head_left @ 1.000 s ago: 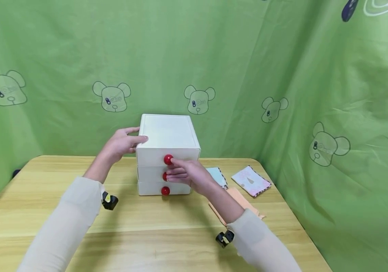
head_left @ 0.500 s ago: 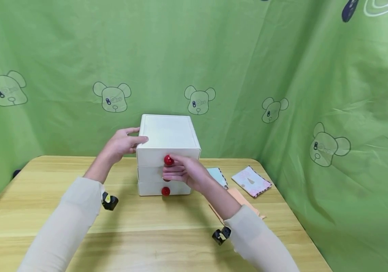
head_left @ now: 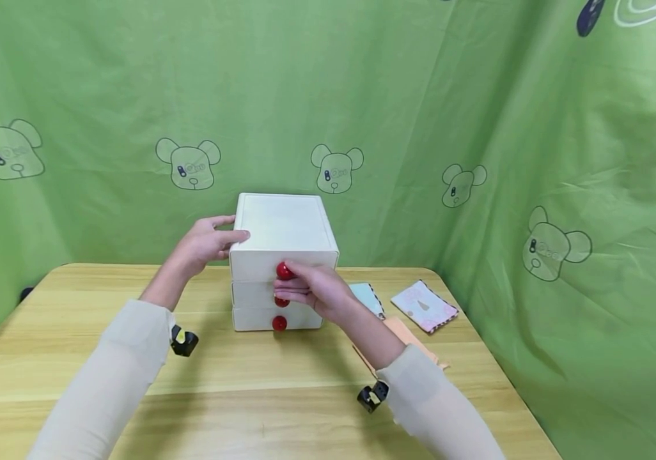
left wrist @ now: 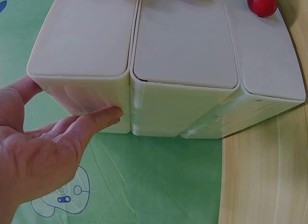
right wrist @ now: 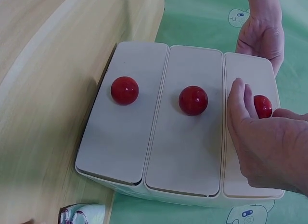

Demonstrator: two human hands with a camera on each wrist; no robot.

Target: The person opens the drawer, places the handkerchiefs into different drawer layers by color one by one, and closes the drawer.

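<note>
A white cabinet (head_left: 284,223) of three stacked drawers stands at the table's back, each drawer front bearing a round red knob. All the drawers sit flush. My left hand (head_left: 204,241) lays its thumb on the top's left edge, and in the left wrist view its straight fingers (left wrist: 94,123) lie along the cabinet's side. With thumb and fingers on either side, my right hand (head_left: 328,294) pinches the top drawer's knob (right wrist: 262,106). Its lower fingers cross in front of the middle knob (head_left: 282,301) in the head view; the bottom knob (head_left: 279,323) shows fully.
Right of the cabinet lie a folded pale blue cloth (head_left: 367,299), a pink and white patterned cloth (head_left: 424,306) and an orange cloth (head_left: 408,335), partly under the right forearm. A green curtain (head_left: 270,96) hangs behind and along the right side of the wooden table (head_left: 236,396).
My right hand has shifted slightly left, its thumb coming up to the top knob and its fingers to the knob's other side. The left hand and the cabinet have stayed put.
</note>
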